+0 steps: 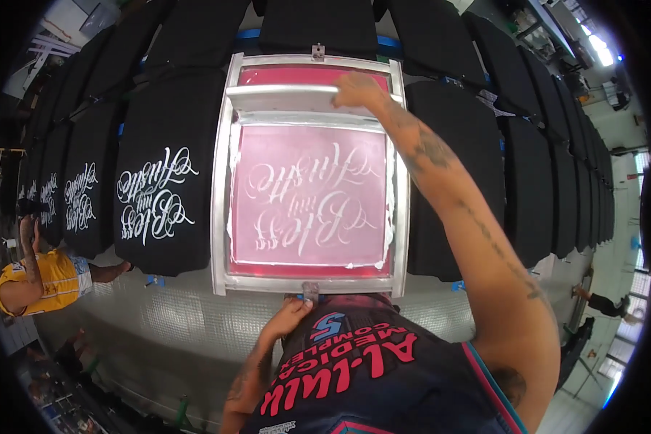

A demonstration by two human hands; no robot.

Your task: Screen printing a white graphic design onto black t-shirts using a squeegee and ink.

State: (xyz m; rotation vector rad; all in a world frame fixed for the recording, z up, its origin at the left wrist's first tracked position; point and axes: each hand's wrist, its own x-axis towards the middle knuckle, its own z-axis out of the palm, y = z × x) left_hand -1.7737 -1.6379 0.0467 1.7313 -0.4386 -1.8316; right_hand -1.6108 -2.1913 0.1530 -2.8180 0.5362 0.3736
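Note:
A screen-printing screen (pixel 220 181) with an aluminium frame and pink mesh lies in front of me. White ink streaks its mesh, and mirrored script lettering shows in the middle. Across the far end of the mesh stands a wide metal squeegee (pixel 282 100). My right hand (pixel 358 92) is closed over the squeegee's right half, with that arm stretched out over the screen's right side. Down at the near edge, my left hand (pixel 291 316) has its fingers closed at a small metal bracket (pixel 310 291) on the frame. Part of that grip is hidden.
Black shirts lie on rows of boards to both sides and beyond. White script marks the left ones, including the nearest printed shirt (pixel 159 173); the nearest right shirt (pixel 448 181) is plain. A person in a yellow top (pixel 40 278) is at the left. Metallic-looking floor (pixel 188 307) runs below.

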